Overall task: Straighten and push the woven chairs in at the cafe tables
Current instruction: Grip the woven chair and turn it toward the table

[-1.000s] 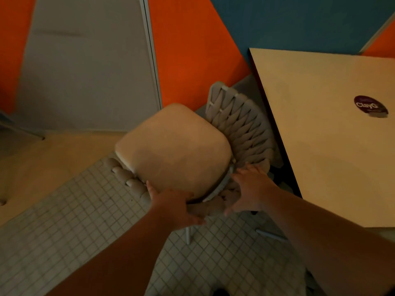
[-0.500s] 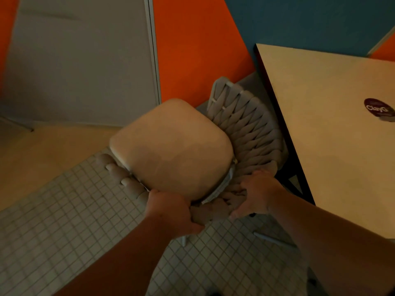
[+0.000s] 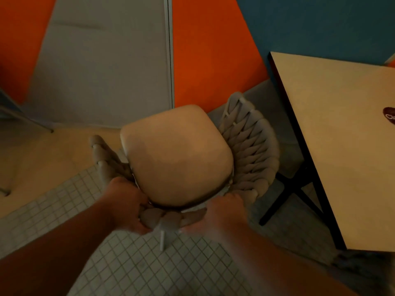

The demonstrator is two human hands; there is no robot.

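Single head-worn wide-angle view, looking steeply down and forward from above the person's forearms. Close range: woven chair (image 3: 250, 146) fills centre frame, cafe table (image 3: 342, 135) cut off at right edge, tiled floor (image 3: 139, 263) below, orange and blue wall at top. Edges bend outward; near forearms slightly blurred.

Small pale square tiles (image 3: 132, 268) cover the near floor, meeting a beige strip (image 3: 42, 154). Behind rise orange wall panels (image 3: 213, 60), a grey panel (image 3: 102, 60) and a blue wall section (image 3: 320, 24).
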